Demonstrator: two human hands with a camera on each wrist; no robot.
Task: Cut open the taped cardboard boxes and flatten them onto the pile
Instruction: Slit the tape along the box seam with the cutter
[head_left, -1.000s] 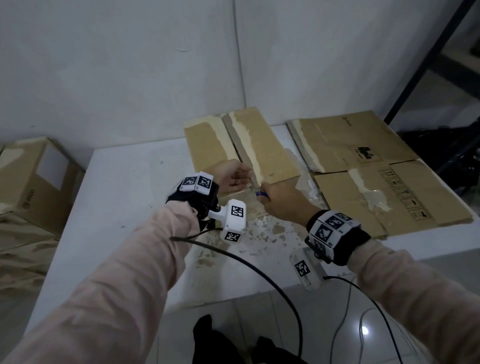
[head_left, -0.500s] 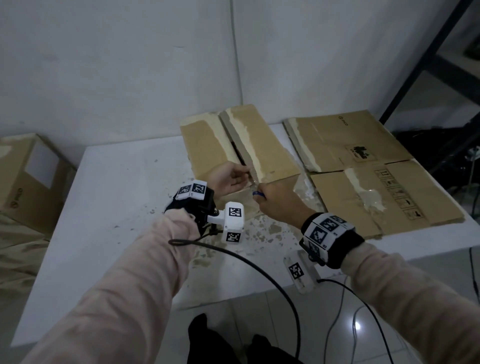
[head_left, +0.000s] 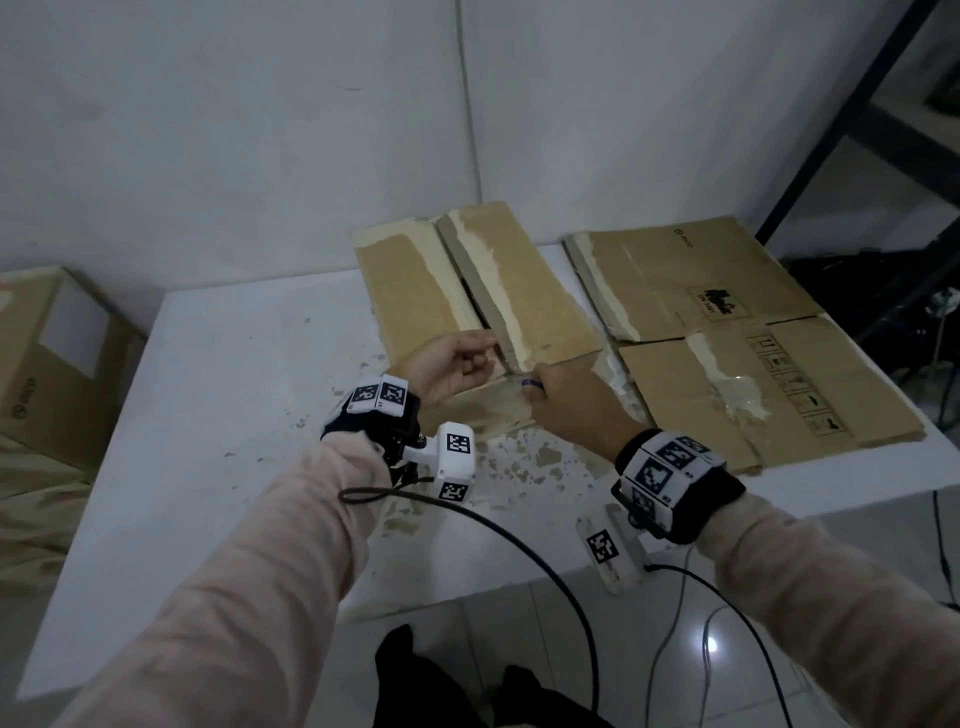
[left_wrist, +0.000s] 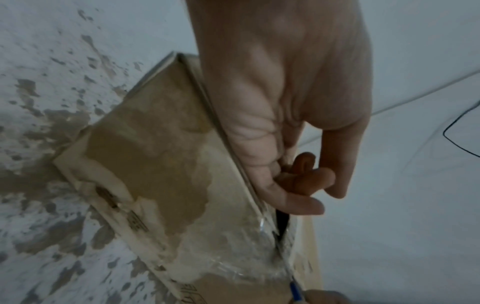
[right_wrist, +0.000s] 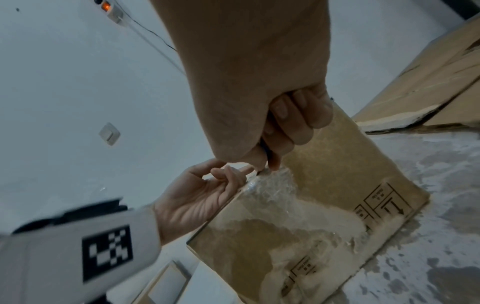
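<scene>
The right hand (head_left: 563, 397) is gripping a blue-handled cutter (head_left: 531, 384) at the box (head_left: 483, 312) seam while the left hand (head_left: 452, 364), fingers curled, is bracing the flap; fingers are best kept clear.

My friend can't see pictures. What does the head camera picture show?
Two hands meet at the near end of a taped cardboard box on a white table: the left hand steadies it while the right hand grips a blue-handled cutter. Flattened boxes lie to the right.

Brown cardboard box (head_left: 483, 291) with torn tape, flattened pile (head_left: 727, 332) beside it
</scene>
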